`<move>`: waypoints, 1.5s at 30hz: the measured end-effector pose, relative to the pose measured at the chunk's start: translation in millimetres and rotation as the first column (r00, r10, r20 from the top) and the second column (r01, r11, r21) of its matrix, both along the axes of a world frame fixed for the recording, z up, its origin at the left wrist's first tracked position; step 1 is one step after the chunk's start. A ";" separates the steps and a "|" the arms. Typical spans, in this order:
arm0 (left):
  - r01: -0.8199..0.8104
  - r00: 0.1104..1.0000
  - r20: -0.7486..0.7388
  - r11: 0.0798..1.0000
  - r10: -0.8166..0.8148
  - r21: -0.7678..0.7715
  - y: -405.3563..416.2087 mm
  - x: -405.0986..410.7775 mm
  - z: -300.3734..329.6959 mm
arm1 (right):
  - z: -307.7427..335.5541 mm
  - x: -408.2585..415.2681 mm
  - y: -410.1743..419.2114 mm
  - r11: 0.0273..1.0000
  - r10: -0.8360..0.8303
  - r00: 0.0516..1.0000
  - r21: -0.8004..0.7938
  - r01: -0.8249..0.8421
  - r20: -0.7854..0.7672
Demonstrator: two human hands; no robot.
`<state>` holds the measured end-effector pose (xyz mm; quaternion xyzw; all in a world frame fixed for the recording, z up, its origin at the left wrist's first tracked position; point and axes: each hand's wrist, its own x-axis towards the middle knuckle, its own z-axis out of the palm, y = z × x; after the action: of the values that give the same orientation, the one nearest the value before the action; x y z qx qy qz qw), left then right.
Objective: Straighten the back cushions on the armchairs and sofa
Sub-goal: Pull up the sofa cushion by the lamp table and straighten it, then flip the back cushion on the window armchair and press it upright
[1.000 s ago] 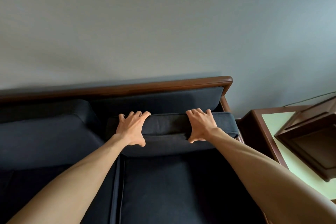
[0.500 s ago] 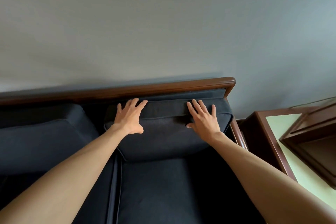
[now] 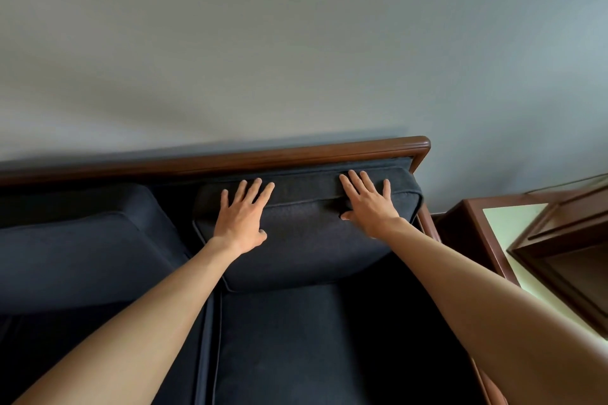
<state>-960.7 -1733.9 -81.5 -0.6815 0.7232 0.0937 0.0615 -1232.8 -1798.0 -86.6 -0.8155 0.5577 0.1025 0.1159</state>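
Note:
A dark navy back cushion stands upright at the right end of the sofa, its top edge just under the wooden back rail. My left hand lies flat on its upper left part with straight, spread fingers. On the upper right part my right hand presses flat, fingers reaching over the top seam. A second back cushion leans to the left, tilted forward.
The dark seat cushion lies below the hands. A brown side table with a pale green top stands to the right of the sofa, holding a dark wooden tray. A grey wall rises behind.
The right back cushion has gone from lying folded forward to standing against the sofa back. Both hands went from gripping its edge to pressing flat on its face.

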 end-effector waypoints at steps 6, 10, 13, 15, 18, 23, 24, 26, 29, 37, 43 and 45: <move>0.004 0.999 -0.037 1.000 -0.004 -0.013 5.3 -1.9 2.2 | 7.8 2.2 11.3 1.000 -0.006 1.000 0.010 0.006 -0.001; 0.013 0.999 -0.052 0.999 -0.014 -0.032 10.0 -5.0 5.0 | 10.4 4.8 22.7 1.000 -0.009 1.000 -0.028 0.009 0.002; 0.018 0.998 -0.055 0.999 -0.020 -0.033 14.0 -7.8 11.1 | 18.1 7.2 31.4 0.999 0.005 0.999 -0.039 -0.004 0.033; 0.022 0.998 -0.058 0.999 -0.024 -0.031 18.7 -10.0 17.6 | 25.5 8.0 37.6 0.998 0.017 0.998 -0.058 -0.014 0.059; 0.014 0.997 -0.074 1.000 -0.016 -0.026 25.3 -14.6 29.1 | 41.2 10.0 45.2 0.998 0.013 0.996 -0.056 -0.008 0.086; -0.022 0.988 -0.152 0.996 0.009 -0.086 35.2 -27.8 88.1 | 100.6 11.1 60.9 0.993 -0.022 0.988 -0.112 0.039 0.153; -0.017 0.987 -0.161 0.996 0.002 -0.089 35.2 -30.6 107.2 | 119.5 10.6 64.1 0.991 -0.032 0.986 -0.124 0.053 0.166; 0.006 0.981 -0.191 0.995 -0.025 -0.103 34.9 -38.1 152.7 | 161.8 5.5 72.2 0.985 -0.052 0.980 -0.152 0.082 0.190; 0.065 0.966 -0.235 0.983 -0.105 -0.171 35.0 -59.0 227.5 | 232.3 -16.6 92.4 0.973 -0.111 0.969 -0.173 0.151 0.220; 0.285 0.893 -0.263 0.911 -0.365 -0.298 68.5 -183.0 417.6 | 414.2 -137.6 184.4 0.898 -0.268 0.920 -0.272 0.347 0.286; 0.455 0.798 -0.227 0.805 -0.558 -0.380 133.9 -338.9 472.3 | 473.3 -269.6 284.3 0.808 -0.401 0.867 -0.331 0.487 0.297; 0.499 0.760 -0.224 0.768 -0.611 -0.401 160.9 -395.6 480.7 | 485.5 -319.7 323.4 0.774 -0.448 0.839 -0.337 0.536 0.308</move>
<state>-1356.2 -1573.0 399.2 -0.4063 0.8986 0.0702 -0.1499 -1552.5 -1474.6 398.8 -0.6516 0.7456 -0.1375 0.0234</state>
